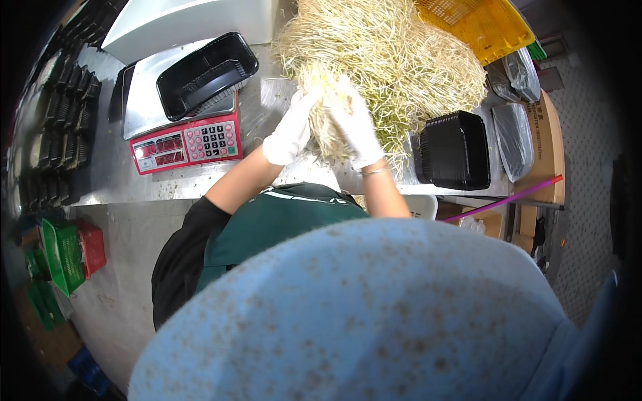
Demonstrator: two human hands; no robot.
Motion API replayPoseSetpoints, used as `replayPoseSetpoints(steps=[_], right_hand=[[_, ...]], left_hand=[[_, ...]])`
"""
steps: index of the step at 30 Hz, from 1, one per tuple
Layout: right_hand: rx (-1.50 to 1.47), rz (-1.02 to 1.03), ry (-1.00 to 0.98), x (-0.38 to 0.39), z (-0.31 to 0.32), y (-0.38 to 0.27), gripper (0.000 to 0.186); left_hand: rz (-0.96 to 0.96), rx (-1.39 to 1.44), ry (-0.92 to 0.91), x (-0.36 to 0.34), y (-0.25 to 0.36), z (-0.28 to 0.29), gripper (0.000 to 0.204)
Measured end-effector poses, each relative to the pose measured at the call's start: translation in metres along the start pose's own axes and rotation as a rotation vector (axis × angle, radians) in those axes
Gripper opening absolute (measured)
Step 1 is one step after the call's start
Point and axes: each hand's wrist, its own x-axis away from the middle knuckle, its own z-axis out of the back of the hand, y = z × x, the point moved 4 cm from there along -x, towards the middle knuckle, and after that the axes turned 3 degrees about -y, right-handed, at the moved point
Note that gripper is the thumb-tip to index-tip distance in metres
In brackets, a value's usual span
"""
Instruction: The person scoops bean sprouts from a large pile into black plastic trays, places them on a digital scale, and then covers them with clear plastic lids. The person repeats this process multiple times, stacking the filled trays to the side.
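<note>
A large heap of bean sprouts [414, 67] covers the far middle and right of the metal table. At its near left edge, my left hand [289, 134] and my right hand [356, 127], both in white gloves, close from either side around a bunch of bean sprouts [326, 127]. Some fingertips are buried among the pale stems. To the left stands a red digital scale [186, 143] with a metal pan. A black plastic tray [207, 77] rests tilted on that pan, with no sprouts visible in it.
Right of the heap stand nested black trays [456, 150], plastic-wrapped packs [513, 140] and a cardboard box [548, 144]. A yellow crate [485, 30] is behind them; a white bin [190, 27] stands far left. Stacked filled trays [57, 120] line the left side. Green baskets [61, 254] sit below.
</note>
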Motion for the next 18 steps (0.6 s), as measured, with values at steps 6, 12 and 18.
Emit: replayPoseSetpoints(steps=[6, 12, 18], right_hand=[[-0.123, -0.247, -0.263, -0.018, 0.029, 0.058, 0.085], [0.774, 0.299, -0.329, 0.058, -0.035, 0.018, 0.111], [0.751, 0.175, -0.289, 0.030, 0.022, 0.054, 0.112]], left_hand=[[0.674, -0.858, -0.076, 0.080, 0.031, 0.041, 0.060], [-0.605, -2.414, -0.415, 0.059, 0.020, 0.038, 0.092], [0.293, -2.236, -0.529, -0.028, 0.009, 0.028, 0.075]])
